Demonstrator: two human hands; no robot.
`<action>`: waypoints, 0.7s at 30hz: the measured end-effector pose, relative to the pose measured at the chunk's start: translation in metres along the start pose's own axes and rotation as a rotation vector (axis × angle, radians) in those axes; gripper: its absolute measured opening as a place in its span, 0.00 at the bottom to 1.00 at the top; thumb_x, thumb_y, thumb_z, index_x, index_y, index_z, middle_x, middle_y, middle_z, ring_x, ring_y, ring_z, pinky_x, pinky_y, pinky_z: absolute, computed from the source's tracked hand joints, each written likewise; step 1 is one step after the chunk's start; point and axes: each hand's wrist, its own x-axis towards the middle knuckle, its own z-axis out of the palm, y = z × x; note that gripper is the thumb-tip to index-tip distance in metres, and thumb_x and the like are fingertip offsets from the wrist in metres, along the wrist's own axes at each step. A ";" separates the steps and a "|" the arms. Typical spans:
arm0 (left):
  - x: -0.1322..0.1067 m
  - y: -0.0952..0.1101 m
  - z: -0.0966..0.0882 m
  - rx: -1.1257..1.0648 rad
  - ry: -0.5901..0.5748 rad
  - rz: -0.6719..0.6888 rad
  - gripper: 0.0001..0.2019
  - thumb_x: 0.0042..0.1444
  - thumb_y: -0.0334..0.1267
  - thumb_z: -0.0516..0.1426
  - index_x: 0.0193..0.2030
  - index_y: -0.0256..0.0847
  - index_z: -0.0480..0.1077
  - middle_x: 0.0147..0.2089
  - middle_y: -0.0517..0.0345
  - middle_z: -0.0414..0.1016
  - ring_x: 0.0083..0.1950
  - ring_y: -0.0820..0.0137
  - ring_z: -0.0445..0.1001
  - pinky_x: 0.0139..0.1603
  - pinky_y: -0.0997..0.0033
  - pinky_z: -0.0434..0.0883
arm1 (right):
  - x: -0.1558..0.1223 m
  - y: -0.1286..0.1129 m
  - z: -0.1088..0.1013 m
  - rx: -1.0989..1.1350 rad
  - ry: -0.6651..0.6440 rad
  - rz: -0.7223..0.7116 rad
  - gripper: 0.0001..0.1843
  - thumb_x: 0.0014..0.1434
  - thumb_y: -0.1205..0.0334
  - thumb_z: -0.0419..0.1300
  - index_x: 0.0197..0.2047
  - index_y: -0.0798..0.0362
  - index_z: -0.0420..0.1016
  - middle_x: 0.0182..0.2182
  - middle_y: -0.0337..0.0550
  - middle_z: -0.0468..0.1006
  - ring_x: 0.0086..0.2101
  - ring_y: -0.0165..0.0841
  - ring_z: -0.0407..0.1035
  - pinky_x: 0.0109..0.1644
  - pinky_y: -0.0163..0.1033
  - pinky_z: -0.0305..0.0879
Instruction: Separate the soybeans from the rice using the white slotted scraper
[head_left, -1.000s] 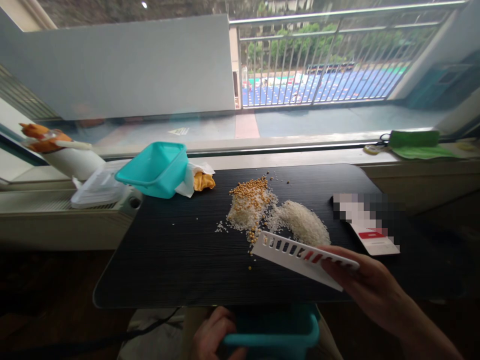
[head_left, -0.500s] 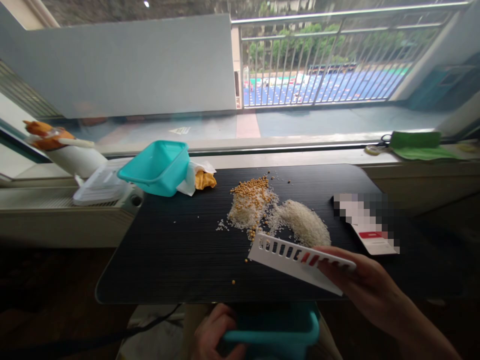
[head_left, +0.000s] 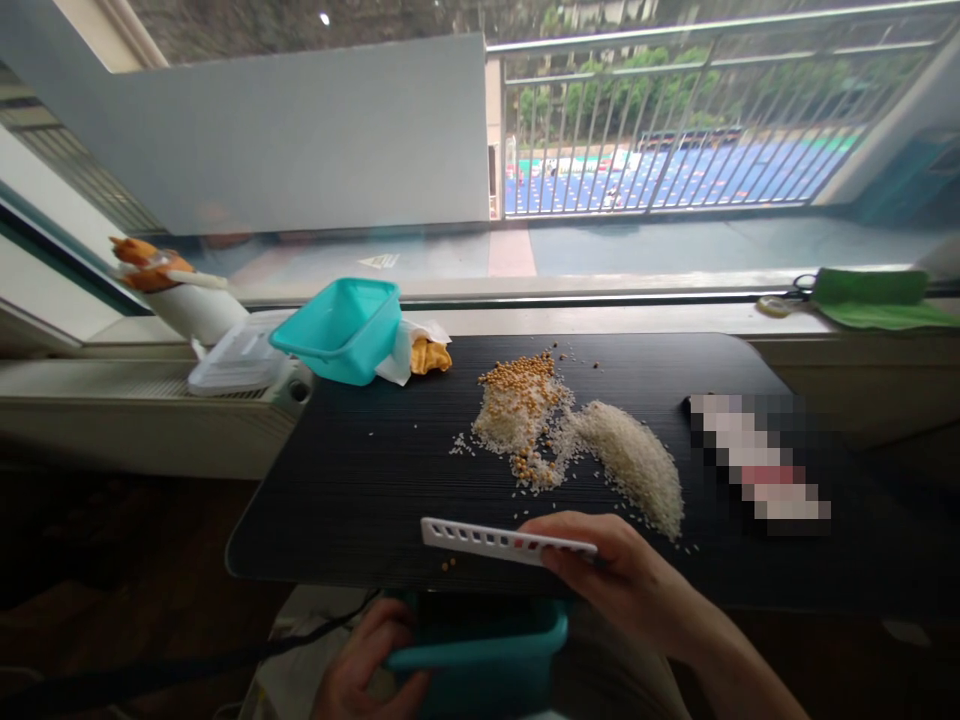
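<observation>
My right hand [head_left: 622,560] is closed on the right end of a white slotted plastic strip [head_left: 474,538], held nearly edge-on near the table's front edge. Just beyond the strip's left part lie a couple of yellow beans [head_left: 448,566]. My left hand [head_left: 367,655] grips the left rim of a teal plastic bin [head_left: 487,655] below the table edge; its contents are too dark to make out. Farther back, a pile of white rice [head_left: 637,465] spreads on the right. Beside it, yellow beans [head_left: 521,372] lie mixed with rice in a second pile.
The black table [head_left: 352,500] stands against the window sill. At its back left are another teal bin [head_left: 337,335] and a crumpled yellow cloth-like piece [head_left: 431,356]. A blurred-out flat object [head_left: 757,455] lies at right; green cloth [head_left: 870,298] rests on the sill.
The white strip in my right hand has moved left and towards me, turning more edge-on. Beans near the front edge have shifted. My left hand still holds the bin; the camera view has shifted slightly.
</observation>
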 end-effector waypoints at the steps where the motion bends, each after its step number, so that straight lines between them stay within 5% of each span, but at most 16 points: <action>1: -0.001 -0.001 -0.002 0.003 0.007 0.000 0.03 0.48 0.31 0.64 0.28 0.42 0.74 0.37 0.57 0.79 0.37 0.65 0.81 0.38 0.78 0.77 | 0.001 -0.003 0.001 -0.001 -0.042 -0.004 0.14 0.67 0.59 0.54 0.47 0.50 0.81 0.41 0.41 0.84 0.39 0.34 0.77 0.43 0.32 0.70; 6: 0.000 0.005 -0.003 -0.020 -0.005 -0.020 0.04 0.51 0.33 0.62 0.27 0.43 0.72 0.35 0.59 0.78 0.36 0.67 0.80 0.37 0.79 0.76 | -0.011 -0.009 -0.012 -0.002 -0.086 -0.018 0.13 0.66 0.61 0.56 0.46 0.49 0.82 0.40 0.42 0.84 0.39 0.33 0.77 0.44 0.32 0.71; 14: 0.013 0.024 0.022 -0.052 -0.106 -0.019 0.07 0.47 0.26 0.60 0.25 0.42 0.70 0.31 0.62 0.75 0.31 0.71 0.79 0.33 0.80 0.73 | -0.040 0.011 -0.040 0.057 0.637 0.234 0.17 0.57 0.46 0.64 0.41 0.48 0.84 0.33 0.41 0.86 0.32 0.37 0.79 0.34 0.32 0.74; 21: 0.015 0.029 0.032 -0.093 -0.134 -0.018 0.07 0.47 0.26 0.61 0.25 0.42 0.70 0.31 0.62 0.74 0.30 0.70 0.78 0.32 0.79 0.73 | -0.039 0.012 -0.046 0.090 0.677 0.253 0.20 0.54 0.43 0.65 0.40 0.48 0.85 0.33 0.42 0.86 0.35 0.40 0.80 0.35 0.34 0.76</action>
